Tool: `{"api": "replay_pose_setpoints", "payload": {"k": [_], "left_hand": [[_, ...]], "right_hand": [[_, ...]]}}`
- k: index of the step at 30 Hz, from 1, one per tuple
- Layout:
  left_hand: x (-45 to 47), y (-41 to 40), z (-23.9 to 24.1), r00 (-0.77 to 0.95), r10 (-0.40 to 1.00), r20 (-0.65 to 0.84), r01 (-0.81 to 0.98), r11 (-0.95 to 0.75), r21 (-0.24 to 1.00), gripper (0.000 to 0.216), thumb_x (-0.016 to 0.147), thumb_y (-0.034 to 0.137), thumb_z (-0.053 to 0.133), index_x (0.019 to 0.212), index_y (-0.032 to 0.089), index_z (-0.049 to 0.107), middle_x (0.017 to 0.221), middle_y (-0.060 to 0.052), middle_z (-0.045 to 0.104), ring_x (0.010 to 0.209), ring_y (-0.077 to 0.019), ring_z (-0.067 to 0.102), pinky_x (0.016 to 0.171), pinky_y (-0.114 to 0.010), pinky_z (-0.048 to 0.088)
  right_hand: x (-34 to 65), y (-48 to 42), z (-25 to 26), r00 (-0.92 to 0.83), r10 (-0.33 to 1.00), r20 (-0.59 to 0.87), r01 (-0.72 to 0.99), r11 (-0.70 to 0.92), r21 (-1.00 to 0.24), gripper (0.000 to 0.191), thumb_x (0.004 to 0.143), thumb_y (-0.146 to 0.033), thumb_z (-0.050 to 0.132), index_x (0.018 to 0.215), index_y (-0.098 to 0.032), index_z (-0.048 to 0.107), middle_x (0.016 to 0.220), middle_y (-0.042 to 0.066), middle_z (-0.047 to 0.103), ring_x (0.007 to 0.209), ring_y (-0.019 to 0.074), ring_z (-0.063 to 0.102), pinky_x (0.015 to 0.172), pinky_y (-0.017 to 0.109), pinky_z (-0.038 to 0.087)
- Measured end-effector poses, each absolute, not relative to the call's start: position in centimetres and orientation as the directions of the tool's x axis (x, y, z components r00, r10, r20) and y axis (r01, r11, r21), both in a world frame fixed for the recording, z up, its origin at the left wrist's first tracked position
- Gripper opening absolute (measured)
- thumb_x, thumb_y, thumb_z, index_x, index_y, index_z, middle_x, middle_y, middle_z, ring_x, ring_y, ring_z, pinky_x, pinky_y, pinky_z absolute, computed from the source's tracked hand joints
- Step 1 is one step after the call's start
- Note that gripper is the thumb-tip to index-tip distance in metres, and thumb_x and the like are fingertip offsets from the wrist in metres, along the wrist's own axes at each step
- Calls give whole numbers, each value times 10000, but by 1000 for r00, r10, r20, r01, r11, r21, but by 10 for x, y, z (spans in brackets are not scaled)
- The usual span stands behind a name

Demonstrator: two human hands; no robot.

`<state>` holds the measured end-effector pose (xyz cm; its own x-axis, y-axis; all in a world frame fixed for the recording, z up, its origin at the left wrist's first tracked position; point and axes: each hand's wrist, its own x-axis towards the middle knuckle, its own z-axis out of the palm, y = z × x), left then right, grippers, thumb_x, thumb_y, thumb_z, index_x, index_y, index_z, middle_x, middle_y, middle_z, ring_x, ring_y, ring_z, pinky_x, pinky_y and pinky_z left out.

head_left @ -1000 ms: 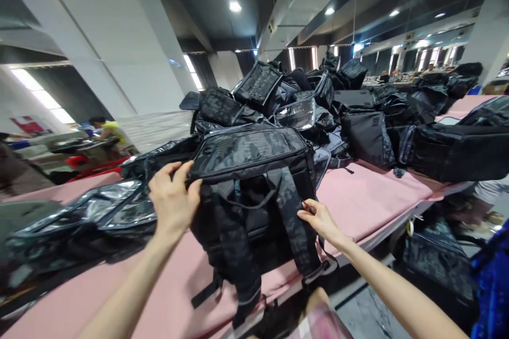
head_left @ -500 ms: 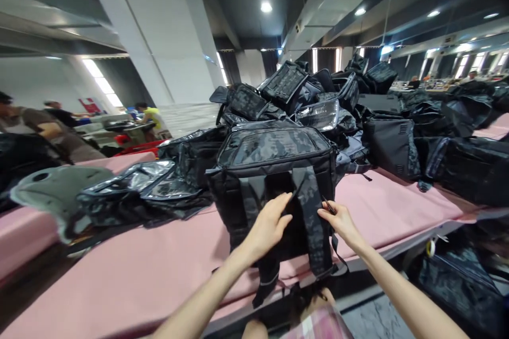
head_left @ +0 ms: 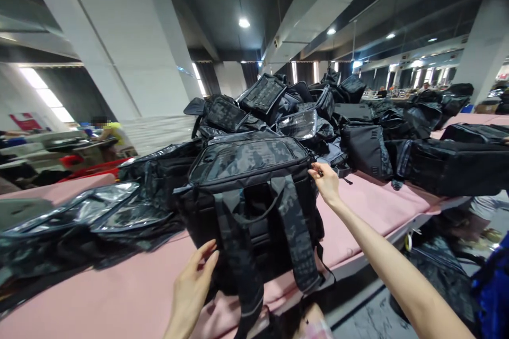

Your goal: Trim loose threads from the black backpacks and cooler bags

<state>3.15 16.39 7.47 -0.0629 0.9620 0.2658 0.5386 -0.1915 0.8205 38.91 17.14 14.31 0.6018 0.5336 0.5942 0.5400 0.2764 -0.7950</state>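
A black backpack [head_left: 274, 233] with grey camouflage panels stands upright in front of me, its two shoulder straps facing me and hanging over the table's front edge. Beside the bag's lower left side is my left hand [head_left: 194, 280], fingers apart and holding nothing; whether the fingertips touch the fabric I cannot tell. At the upper right corner of the bag, my right hand [head_left: 326, 183] has thumb and fingers pinched together. Something small and dark shows at those fingertips, too small to name. A loop handle [head_left: 260, 217] droops between the straps.
The pink-covered table [head_left: 131, 286] runs left and right. Behind the backpack rises a heap of similar bags [head_left: 266, 95]. Open bags with shiny silver lining [head_left: 119, 212] lie at left, and more black bags [head_left: 457, 167] at right. A person in yellow [head_left: 113, 135] is far left.
My left hand has gone from the straps down to the bag's lower left side. My right hand has risen to its upper right corner. The view has turned right.
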Motion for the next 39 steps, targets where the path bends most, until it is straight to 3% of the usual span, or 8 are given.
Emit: {"api": "replay_pose_setpoints", "payload": {"k": [6, 9, 12, 14, 17, 21, 29, 39], "left_hand": [[11, 166, 54, -275, 926, 259, 569, -60, 820, 715, 662, 621, 439, 1201, 154, 490, 1262, -127, 498, 1056, -317, 529, 914, -452, 430], [2, 168, 41, -270, 956, 118, 545, 51, 837, 748, 663, 637, 423, 1229, 149, 461, 1264, -135, 499, 972, -323, 571, 876, -476, 453], [9, 165, 49, -287, 923, 256, 559, -56, 827, 687, 718, 613, 404, 1248, 178, 436, 1282, -120, 482, 1035, -328, 539, 895, -483, 439], [26, 161, 70, -236, 809, 538, 652, -279, 705, 536, 766, 548, 427, 1180, 214, 494, 1241, -96, 508, 1091, -315, 501, 933, -477, 406], [73, 159, 121, 164, 478, 863, 661, -702, 264, 199, 804, 376, 510, 929, 267, 620, 948, -44, 633, 953, -245, 558, 873, -418, 421], [167, 171, 188, 549, 204, 810, 548, -820, -165, 151, 835, 250, 527, 914, 286, 651, 869, -16, 671, 859, -201, 565, 802, -399, 355], [264, 218, 202, 782, 202, 590, 543, -685, -486, 141, 824, 143, 510, 752, 165, 629, 793, -64, 609, 791, -223, 510, 670, -356, 345], [279, 220, 197, 832, 233, 503, 525, -624, -579, 237, 768, -10, 416, 697, 119, 603, 741, -102, 555, 752, -228, 504, 576, -328, 350]], "right_hand": [[404, 182, 118, 709, 457, 538, 498, 216, -840, 365, 808, -355, 366, 940, -132, 623, 937, 104, 651, 850, 203, 583, 786, 330, 423], [403, 170, 103, 687, 477, 548, 507, 224, -832, 329, 792, -375, 426, 915, -152, 634, 921, 84, 657, 807, 189, 587, 738, 297, 434], [398, 164, 107, 648, 496, 579, 540, 237, -808, 283, 750, -398, 539, 915, -195, 646, 932, 53, 654, 840, 191, 580, 758, 294, 420], [397, 166, 115, 632, 507, 586, 549, 240, -801, 283, 729, -407, 583, 916, -205, 649, 923, 45, 652, 855, 199, 579, 783, 309, 415], [401, 173, 123, 609, 539, 582, 538, 259, -803, 325, 714, -413, 608, 959, -202, 641, 968, 47, 652, 899, 203, 582, 814, 323, 427], [407, 182, 124, 554, 609, 568, 504, 297, -811, 340, 707, -392, 614, 990, -204, 634, 1024, 43, 659, 947, 199, 592, 865, 338, 439], [418, 181, 120, 504, 674, 541, 459, 322, -828, 240, 723, -320, 573, 903, -189, 662, 932, 45, 687, 850, 193, 626, 800, 324, 471], [430, 180, 125, 445, 703, 555, 504, 316, -804, 221, 779, -329, 492, 753, -206, 674, 751, 5, 683, 712, 177, 611, 659, 276, 449]]}}
